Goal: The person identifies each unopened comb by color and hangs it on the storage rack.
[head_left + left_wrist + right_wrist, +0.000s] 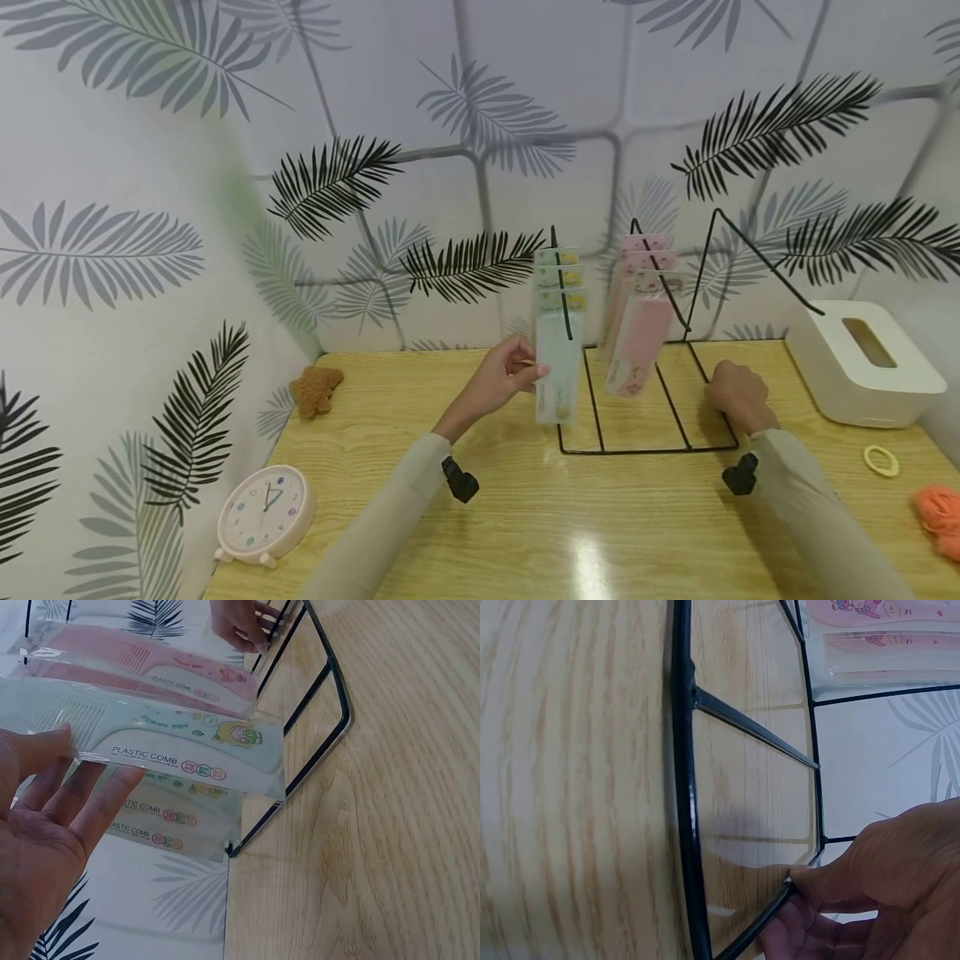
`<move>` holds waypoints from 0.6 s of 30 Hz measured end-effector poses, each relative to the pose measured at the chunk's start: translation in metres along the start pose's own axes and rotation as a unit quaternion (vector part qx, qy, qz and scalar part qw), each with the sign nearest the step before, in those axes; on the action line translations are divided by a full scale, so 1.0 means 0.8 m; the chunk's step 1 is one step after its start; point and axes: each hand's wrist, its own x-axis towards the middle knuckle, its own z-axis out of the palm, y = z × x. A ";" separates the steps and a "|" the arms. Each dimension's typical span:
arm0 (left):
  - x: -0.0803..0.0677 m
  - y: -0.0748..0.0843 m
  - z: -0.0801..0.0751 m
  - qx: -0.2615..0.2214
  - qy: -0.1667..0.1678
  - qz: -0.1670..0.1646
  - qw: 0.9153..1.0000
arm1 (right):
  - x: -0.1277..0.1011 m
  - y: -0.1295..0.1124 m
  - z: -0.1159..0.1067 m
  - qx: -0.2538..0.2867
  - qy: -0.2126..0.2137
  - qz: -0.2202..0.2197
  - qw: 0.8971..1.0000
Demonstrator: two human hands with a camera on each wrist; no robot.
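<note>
A black wire display rack [645,433] stands on the wooden table [525,517]. Green packaged plastic combs hang on its left hook, pink packaged combs [637,333] on the middle hook. My left hand [498,379] pinches the front green comb packet [558,375] by its edge; the left wrist view shows my thumb and fingers [45,750] on the green comb packet [165,742], above the pink combs [142,667]. My right hand [738,396] grips the rack's right base wire; in the right wrist view its fingers [832,881] curl round the rack wire [682,787].
A white tissue box [862,362] sits at the right, with a yellow hair ring [881,460] and an orange item [941,517] near the right edge. A brown bear-shaped piece [315,390] and a round pink clock [264,515] lie at the left. Leaf-patterned walls enclose the table.
</note>
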 end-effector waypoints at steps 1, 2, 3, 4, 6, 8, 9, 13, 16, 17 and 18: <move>0.001 0.000 -0.001 0.002 0.002 0.001 1.000 | 0.000 0.000 0.000 0.001 0.001 -0.001 1.000; 0.003 -0.001 -0.002 0.003 0.004 0.002 1.000 | -0.001 0.000 -0.001 0.002 0.001 -0.002 1.000; 0.004 -0.001 -0.002 0.005 0.006 0.004 1.000 | -0.001 -0.001 -0.001 0.004 0.001 -0.004 1.000; 0.005 -0.001 -0.003 0.005 0.007 0.004 1.000 | -0.001 -0.001 -0.002 0.005 0.002 -0.004 1.000; 0.007 -0.002 -0.004 0.003 0.009 0.002 1.000 | -0.002 -0.002 -0.002 0.007 0.002 -0.007 1.000; 0.007 -0.003 -0.005 0.002 0.011 -0.002 1.000 | -0.002 -0.003 -0.002 0.008 0.002 -0.008 1.000; 0.007 -0.003 -0.005 0.002 0.013 -0.004 1.000 | -0.001 -0.003 -0.002 0.009 0.001 -0.008 1.000; 0.005 -0.004 -0.006 -0.002 0.019 -0.012 1.000 | -0.002 -0.003 -0.002 0.012 -0.002 -0.007 1.000; 0.003 -0.005 -0.005 -0.004 0.019 -0.014 1.000 | -0.003 -0.002 -0.002 0.012 -0.002 -0.006 1.000; 0.003 -0.005 -0.005 -0.005 0.019 -0.014 1.000 | -0.003 -0.002 -0.002 0.012 -0.002 -0.006 1.000; 0.002 -0.005 -0.004 -0.005 0.019 -0.015 1.000 | -0.003 -0.002 -0.001 0.012 -0.003 -0.007 1.000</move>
